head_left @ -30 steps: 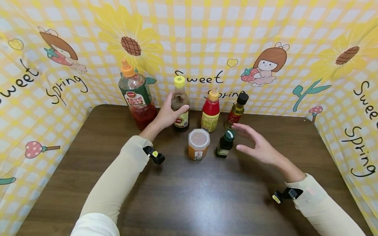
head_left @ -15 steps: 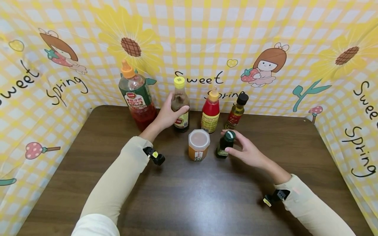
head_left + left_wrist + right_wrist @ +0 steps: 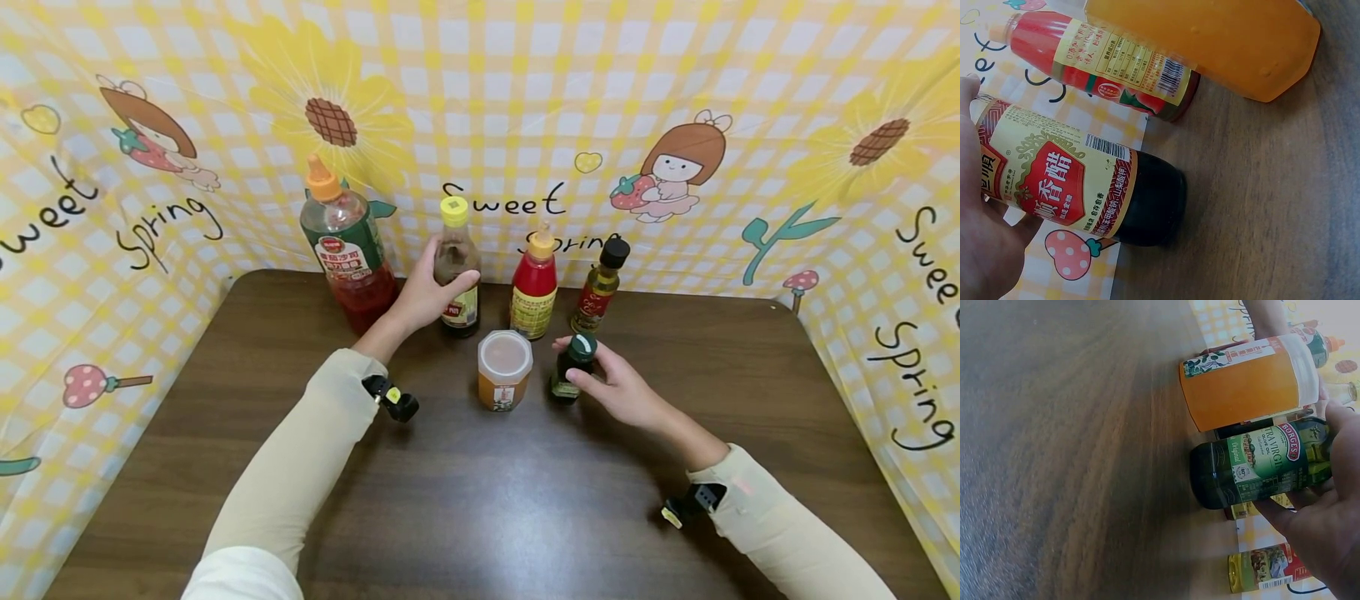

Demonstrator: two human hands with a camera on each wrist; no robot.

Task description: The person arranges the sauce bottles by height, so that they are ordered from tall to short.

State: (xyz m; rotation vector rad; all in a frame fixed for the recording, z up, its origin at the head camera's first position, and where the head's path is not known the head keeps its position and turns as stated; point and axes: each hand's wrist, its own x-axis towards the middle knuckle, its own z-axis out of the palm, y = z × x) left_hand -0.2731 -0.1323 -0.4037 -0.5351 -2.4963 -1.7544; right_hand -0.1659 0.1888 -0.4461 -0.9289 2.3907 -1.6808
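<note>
My left hand (image 3: 426,293) grips a vinegar bottle (image 3: 457,308) with a yellow cap; its red and cream label shows in the left wrist view. The bottle stands upright on the table. My right hand (image 3: 618,387) holds a small dark green olive oil bottle (image 3: 1260,464) round its upper part, with thumb and fingers on opposite sides. Between the hands stands an orange jar (image 3: 504,392) with a clear lid, touched by neither. Behind the jar is a red squeeze bottle (image 3: 533,292) with a yellow cap.
At the back left stands a large sauce bottle (image 3: 348,258) with an orange nozzle. A slim black-capped oil bottle (image 3: 597,292) is behind my right hand. The brown wooden table (image 3: 480,517) meets a yellow checked cloth (image 3: 480,100) at its back edge.
My right hand has moved left from open air beside the green olive oil bottle and taken hold of it. The left hand and the bottles have stayed in place.
</note>
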